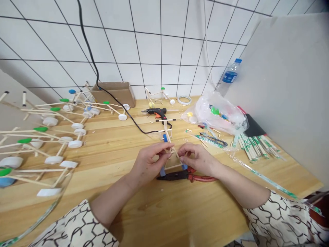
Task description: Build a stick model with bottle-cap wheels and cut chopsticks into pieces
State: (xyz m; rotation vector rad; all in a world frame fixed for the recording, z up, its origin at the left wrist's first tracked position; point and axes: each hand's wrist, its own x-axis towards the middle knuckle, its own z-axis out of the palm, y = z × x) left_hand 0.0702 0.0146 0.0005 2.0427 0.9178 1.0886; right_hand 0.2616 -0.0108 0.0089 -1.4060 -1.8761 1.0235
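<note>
A small frame of thin wooden sticks (168, 137) with blue caps stands on the wooden table (123, 144) in front of me. My left hand (149, 163) pinches its sticks from the left. From the right, my right hand (196, 158) pinches the same frame. Both hands have their fingers closed on the sticks. Red-handled pliers (187, 176) lie on the table right under my hands. A black hot glue gun (157, 112) lies behind the frame, its black cord running off to the left and up the wall.
Several finished stick models with white and green caps (51, 137) fill the table's left side. A cardboard box (115, 92) stands at the back. At right lie a plastic bag of caps (218, 115), scissors (214, 140), wrapped chopsticks (254, 145) and a water bottle (229, 77).
</note>
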